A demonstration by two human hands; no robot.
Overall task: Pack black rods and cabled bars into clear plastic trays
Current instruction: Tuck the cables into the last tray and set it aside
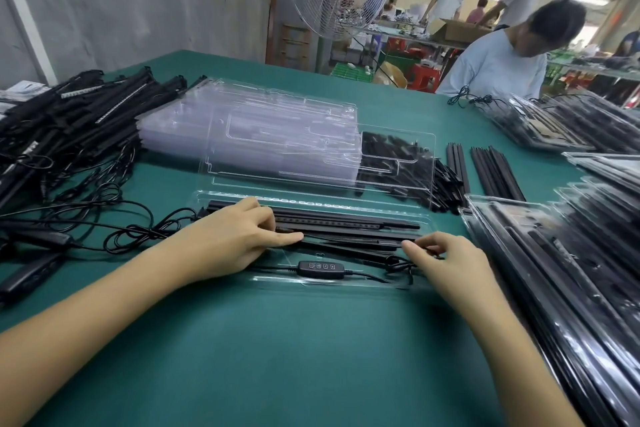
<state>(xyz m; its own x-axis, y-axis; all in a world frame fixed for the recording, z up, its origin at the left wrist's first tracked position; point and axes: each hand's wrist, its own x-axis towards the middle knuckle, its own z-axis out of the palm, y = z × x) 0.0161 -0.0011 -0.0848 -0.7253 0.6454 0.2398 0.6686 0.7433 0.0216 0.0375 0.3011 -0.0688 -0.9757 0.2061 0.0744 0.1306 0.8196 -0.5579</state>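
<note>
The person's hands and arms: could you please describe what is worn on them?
Nothing visible is worn. The left hand and the right hand are bare, with no gloves, rings or watch; the left forearm and right forearm show no sleeve within the picture.

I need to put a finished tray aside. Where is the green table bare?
Widest: the near cloth below the open tray. Smaller: the far strip between the empty tray stack and the packed trays. Crowded: cabled bars left, more packed trays right.

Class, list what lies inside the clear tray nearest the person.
Inside: black bars, a cable and a four-button controller. The left hand and right hand hide parts of them.
</note>
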